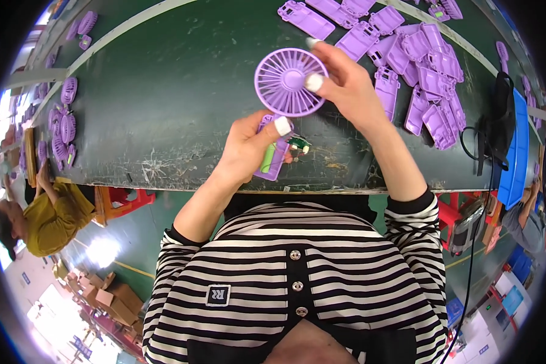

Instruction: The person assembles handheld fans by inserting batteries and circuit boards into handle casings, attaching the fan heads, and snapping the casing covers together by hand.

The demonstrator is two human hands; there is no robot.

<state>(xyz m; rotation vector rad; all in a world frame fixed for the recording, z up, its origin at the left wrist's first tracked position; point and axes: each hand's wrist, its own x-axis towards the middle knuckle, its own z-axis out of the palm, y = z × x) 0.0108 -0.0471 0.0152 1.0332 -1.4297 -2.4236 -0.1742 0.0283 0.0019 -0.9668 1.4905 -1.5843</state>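
Between both hands, right hand (pixel 346 82) grips the fan head (pixel 288 82); left hand (pixel 252 145) clasps its handle (pixel 273 159).

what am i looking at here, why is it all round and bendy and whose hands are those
This is one picture from a wide fisheye camera worn on a person's head, looking down, so straight edges bend. The striped sleeves and both hands are the wearer's own. The right hand holds a round purple plastic fan grille. The left hand holds a purple plastic handle shell with a small green circuit board showing. Both are over a dark green worktable, with a heap of purple plastic shells at the right.
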